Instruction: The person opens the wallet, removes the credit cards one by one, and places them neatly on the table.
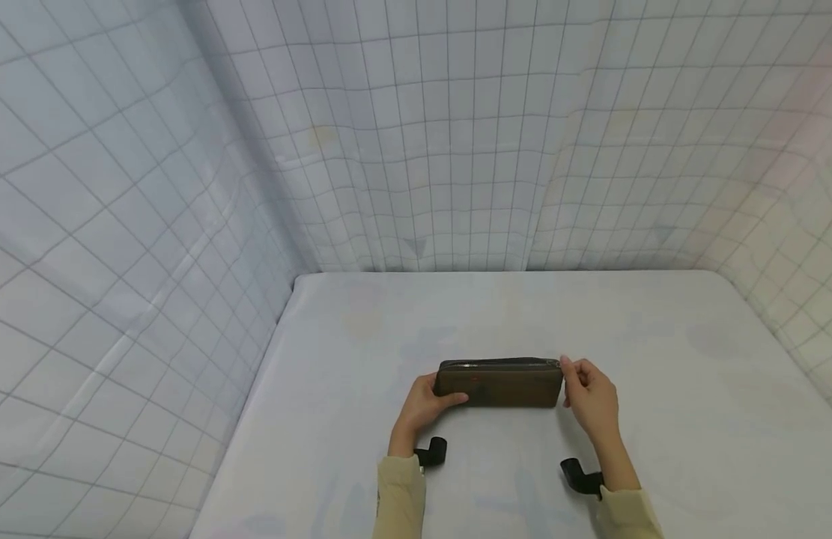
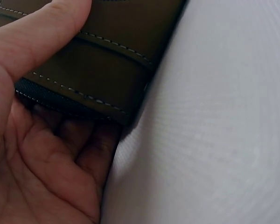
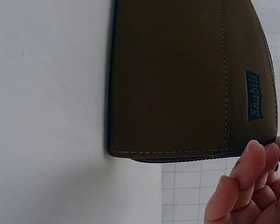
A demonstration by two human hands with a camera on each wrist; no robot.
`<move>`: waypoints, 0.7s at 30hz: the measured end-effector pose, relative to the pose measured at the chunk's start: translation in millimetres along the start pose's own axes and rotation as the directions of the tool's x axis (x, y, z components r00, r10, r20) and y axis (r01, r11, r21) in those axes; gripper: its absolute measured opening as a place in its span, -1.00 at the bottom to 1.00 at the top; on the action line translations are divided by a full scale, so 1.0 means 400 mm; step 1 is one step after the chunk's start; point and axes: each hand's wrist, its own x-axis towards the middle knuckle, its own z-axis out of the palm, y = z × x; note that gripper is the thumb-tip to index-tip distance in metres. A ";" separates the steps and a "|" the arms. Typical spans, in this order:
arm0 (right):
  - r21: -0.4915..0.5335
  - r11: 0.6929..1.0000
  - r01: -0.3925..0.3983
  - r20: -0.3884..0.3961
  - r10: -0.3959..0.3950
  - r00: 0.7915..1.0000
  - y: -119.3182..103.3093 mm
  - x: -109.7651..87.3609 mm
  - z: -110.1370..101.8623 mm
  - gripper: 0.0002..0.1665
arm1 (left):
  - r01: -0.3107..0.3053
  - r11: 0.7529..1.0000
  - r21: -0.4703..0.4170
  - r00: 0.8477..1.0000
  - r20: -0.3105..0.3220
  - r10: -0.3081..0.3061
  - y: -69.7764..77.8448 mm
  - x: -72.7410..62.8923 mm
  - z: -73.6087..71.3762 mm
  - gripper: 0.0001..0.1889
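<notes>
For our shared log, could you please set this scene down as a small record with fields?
Object: brown wallet, upright, zipper uppermost
Left hand: holds the wallet's left end, thumb on its front
Right hand: pinches at the zipper, upper right corner
Label: reads "Shabili"
Surface: white table
Backdrop: grid-patterned cloth

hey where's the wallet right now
In the head view, the wallet is low, just right of centre, between the left hand gripping one end and the right hand at its top corner.
</notes>
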 end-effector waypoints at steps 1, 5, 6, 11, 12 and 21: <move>-0.006 1.000 0.002 -0.004 -0.002 1.000 0.001 -0.001 0.002 -0.42 | -0.001 1.000 -0.001 1.000 -0.002 0.001 0.000 -0.001 0.000 -0.72; 0.025 1.000 0.004 -0.014 -0.004 1.000 0.003 -0.002 0.008 -0.45 | -0.001 1.000 -0.013 1.000 0.005 0.001 -0.001 -0.004 -0.002 -0.73; 0.040 0.999 0.004 -0.011 -0.003 1.000 0.002 -0.002 0.009 -0.46 | -0.002 1.000 -0.013 1.000 0.006 0.002 -0.001 -0.004 -0.003 -0.73; 0.085 0.996 -0.011 0.012 0.010 1.000 0.006 -0.004 0.007 -0.50 | -0.014 1.000 -0.018 1.000 0.011 0.014 -0.003 -0.007 -0.001 -0.72; 0.090 0.996 -0.016 0.017 0.015 1.000 0.006 -0.004 0.007 -0.51 | -0.014 1.000 -0.020 1.000 0.011 0.014 -0.002 -0.008 -0.001 -0.73; 0.144 0.987 -0.064 0.061 0.056 0.997 0.004 -0.003 0.001 -0.45 | -0.016 1.000 -0.024 1.000 0.004 0.016 0.005 -0.007 0.000 -0.71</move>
